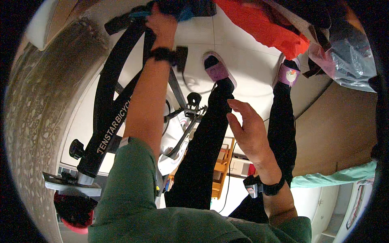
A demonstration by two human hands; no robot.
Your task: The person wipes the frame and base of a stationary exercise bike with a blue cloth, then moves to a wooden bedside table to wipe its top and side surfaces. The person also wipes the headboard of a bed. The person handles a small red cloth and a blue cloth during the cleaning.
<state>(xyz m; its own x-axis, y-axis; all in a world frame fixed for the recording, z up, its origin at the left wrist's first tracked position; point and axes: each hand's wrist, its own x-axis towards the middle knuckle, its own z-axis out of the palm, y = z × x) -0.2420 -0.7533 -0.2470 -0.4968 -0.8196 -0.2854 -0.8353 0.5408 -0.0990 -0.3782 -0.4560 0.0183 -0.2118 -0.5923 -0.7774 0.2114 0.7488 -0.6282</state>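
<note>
A black exercise bike frame (117,121) with white lettering runs up the left side, with a black and red saddle (74,212) at its lower end. My left hand (162,25) reaches to the frame's far end at the top, beside dark and teal-blue material (185,13); its fingers are blurred and partly hidden, so its grip is unclear. Bent over my black-trousered legs, my right hand (247,130) is empty, with thumb and fingers apart. Each wrist wears a black strap (273,186). A black pedal (193,98) lies left of my leg.
Patterned grey-brown fabric (39,121) hangs at the left. My feet, in purple slippers (217,71), stand on the pale floor (194,39). Red cloth (264,27) and a clear plastic bag (349,57) are at the upper right. A dark cable (314,98) crosses at the right.
</note>
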